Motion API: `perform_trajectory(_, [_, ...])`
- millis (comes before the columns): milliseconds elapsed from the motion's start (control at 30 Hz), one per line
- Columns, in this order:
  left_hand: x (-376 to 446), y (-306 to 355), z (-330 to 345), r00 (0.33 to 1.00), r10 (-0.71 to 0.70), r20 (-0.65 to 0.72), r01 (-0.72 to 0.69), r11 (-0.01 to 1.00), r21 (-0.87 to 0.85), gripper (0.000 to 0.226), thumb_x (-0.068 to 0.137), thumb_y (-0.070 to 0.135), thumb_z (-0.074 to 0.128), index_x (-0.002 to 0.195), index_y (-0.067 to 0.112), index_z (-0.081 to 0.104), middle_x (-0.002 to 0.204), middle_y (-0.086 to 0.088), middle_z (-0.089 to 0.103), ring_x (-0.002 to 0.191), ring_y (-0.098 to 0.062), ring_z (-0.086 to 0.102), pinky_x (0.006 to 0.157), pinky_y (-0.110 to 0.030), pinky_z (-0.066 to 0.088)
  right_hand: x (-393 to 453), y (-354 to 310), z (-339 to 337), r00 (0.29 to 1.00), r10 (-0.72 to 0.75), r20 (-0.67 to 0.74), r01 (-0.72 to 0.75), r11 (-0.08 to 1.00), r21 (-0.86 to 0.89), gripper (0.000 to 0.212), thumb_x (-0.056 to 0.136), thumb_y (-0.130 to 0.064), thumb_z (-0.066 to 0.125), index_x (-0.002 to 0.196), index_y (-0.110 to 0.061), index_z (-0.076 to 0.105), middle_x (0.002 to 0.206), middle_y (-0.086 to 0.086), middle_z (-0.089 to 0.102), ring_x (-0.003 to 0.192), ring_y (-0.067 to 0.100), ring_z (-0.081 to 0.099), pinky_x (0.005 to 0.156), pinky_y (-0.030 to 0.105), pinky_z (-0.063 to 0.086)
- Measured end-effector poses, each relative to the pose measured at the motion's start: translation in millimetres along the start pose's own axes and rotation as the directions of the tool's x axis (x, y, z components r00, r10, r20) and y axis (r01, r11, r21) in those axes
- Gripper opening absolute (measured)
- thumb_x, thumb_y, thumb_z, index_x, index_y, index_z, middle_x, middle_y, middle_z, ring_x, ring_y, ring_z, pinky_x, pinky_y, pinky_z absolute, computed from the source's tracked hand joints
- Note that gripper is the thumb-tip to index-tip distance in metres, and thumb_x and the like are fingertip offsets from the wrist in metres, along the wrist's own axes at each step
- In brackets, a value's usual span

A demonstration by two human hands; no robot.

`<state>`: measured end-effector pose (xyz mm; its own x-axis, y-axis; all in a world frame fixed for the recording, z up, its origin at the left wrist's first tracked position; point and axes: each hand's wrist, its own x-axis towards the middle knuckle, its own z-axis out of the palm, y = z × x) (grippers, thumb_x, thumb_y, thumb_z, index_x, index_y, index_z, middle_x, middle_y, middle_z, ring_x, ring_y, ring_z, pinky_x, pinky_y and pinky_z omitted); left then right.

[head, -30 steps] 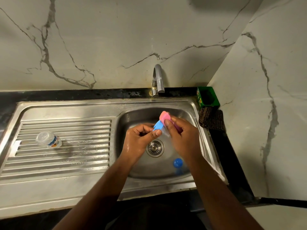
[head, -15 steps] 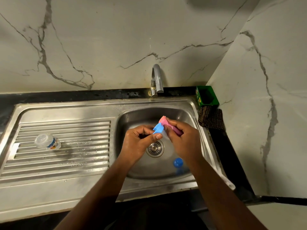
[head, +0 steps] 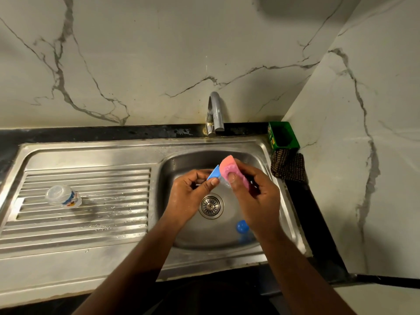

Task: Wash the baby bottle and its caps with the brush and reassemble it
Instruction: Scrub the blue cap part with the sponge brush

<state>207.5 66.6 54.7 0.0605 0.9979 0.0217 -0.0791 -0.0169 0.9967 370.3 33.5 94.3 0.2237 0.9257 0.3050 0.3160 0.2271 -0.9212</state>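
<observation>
Mid-wash imo, nowhere near reassembly. A blue cap (head: pixel 242 226) sits loose in the sink (head: pixel 181 223), just below the right hand (head: pixel 254 196). That hand's thumb presses a pink sponge-brush (head: pixel 229 172); left hand (head: pixel 193 192) pinches a blue piece (head: pixel 214 173) w/ clear bit, touching the sponge. Bottle (head: pixel 63 196) lies well left of the fingers on the drainboard, clear, printed label, looks rinsed. Tap (head: pixel 214 112) beyond looks off.

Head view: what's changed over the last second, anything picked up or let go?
Little. The right hand has shifted the pink sponge slightly against the blue cap; its thumb now presses the sponge's face. The left hand keeps its grip on the cap. Nothing taken or released. The bottle on the drainboard and the blue piece in the basin stayed put.
</observation>
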Motion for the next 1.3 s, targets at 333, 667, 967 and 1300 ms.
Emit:
perform_trajectory(333, [-1.2,-10.3,-10.1,0.990,0.063,0.124,-0.084,0.981,0.174,0.021,0.099,0.011,0.067,0.118,0.007,0.074,0.137,-0.003,0.062,0.128,-0.007,0.059,0.099,-0.020,0.050,9.6,11.3,10.4,0.982,0.168,0.092,-0.168,0.986,-0.002,0.037,0.097,-0.029,0.074,0.133,-0.023,0.067,0.123,-0.009,0.074,0.115,0.012,0.071,0.097,0.046,0.060])
perform_trajectory(667, [-7.3,0.0,-10.7,0.989,0.091,0.114,-0.109,0.980,0.167,0.015,0.096,0.012,0.068,0.091,0.001,0.076,0.081,-0.005,0.066,0.066,-0.007,0.059,0.064,-0.023,0.051,11.6,12.4,5.1,0.995,0.091,0.033,-0.078,0.957,-0.280,0.028,0.098,-0.032,0.071,0.125,-0.028,0.075,0.108,-0.014,0.077,0.096,0.002,0.072,0.083,0.037,0.061])
perform_trajectory(967, [-8.6,6.1,-12.8,0.991,0.128,0.030,-0.130,0.988,0.082,0.020,0.091,0.016,0.071,0.103,0.001,0.076,0.084,-0.012,0.075,0.071,-0.014,0.070,0.074,-0.025,0.057,25.7,-3.2,8.7,0.997,0.065,0.049,-0.048,0.954,-0.298,0.031,0.090,-0.042,0.070,0.117,-0.031,0.077,0.101,-0.012,0.078,0.090,0.006,0.072,0.079,0.039,0.061])
perform_trajectory(1300, [-7.9,7.0,-21.2,0.978,0.207,0.036,-0.210,0.959,0.191,0.013,0.093,0.011,0.071,0.100,0.003,0.078,0.094,-0.001,0.076,0.090,-0.015,0.072,0.084,-0.026,0.056,19.9,-11.0,12.9,0.986,0.166,0.028,-0.166,0.986,-0.005,0.011,0.093,-0.030,0.077,0.102,-0.036,0.079,0.090,-0.013,0.077,0.084,0.009,0.072,0.071,0.031,0.056])
